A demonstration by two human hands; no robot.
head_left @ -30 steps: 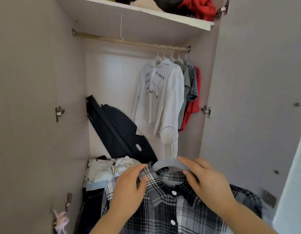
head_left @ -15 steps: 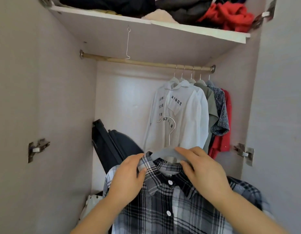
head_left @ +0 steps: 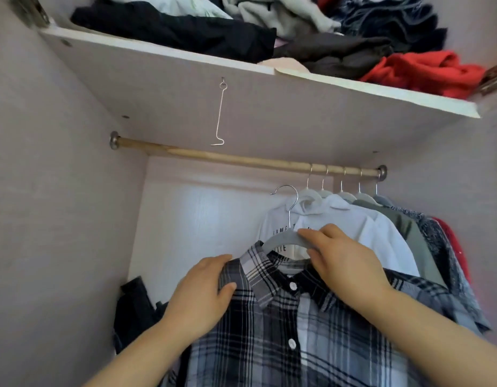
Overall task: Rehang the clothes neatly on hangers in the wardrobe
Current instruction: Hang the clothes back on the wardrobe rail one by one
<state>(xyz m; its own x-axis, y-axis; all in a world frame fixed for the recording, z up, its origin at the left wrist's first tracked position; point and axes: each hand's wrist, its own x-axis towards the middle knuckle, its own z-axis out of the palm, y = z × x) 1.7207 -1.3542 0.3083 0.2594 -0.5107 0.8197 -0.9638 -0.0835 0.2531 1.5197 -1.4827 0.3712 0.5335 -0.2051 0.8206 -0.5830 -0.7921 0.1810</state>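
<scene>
The plaid shirt [head_left: 269, 331] is on a grey hanger [head_left: 281, 240], held up in front of the open wardrobe. The left hand [head_left: 202, 294] grips the shirt by its shoulder, with the thumb curled over the cloth. The right hand [head_left: 345, 263] pinches the hanger's arm just beside the collar. Both hands are holding something, and neither is spread wide.

A moment ago the shirt was lower, and the hanger's hook [head_left: 290, 202] sat in front of the letters on the white top [head_left: 367, 236]. Now the hands have lifted it. The hook is up near the rod [head_left: 241, 159], which lies at 12 o'clock from the hands, but it is not on it yet.

I think the shirt is ready to hang. The hook only has to go up and over the rod. There is bare rod from 11 to 12 o'clock, to the left of the tops that already hang at 2 o'clock.

A thin wire hook [head_left: 220, 115] hangs above the rod. The shelf [head_left: 158, 50] on top holds a messy pile of clothes. A black bag [head_left: 133, 305] leans at 9 o'clock.
</scene>
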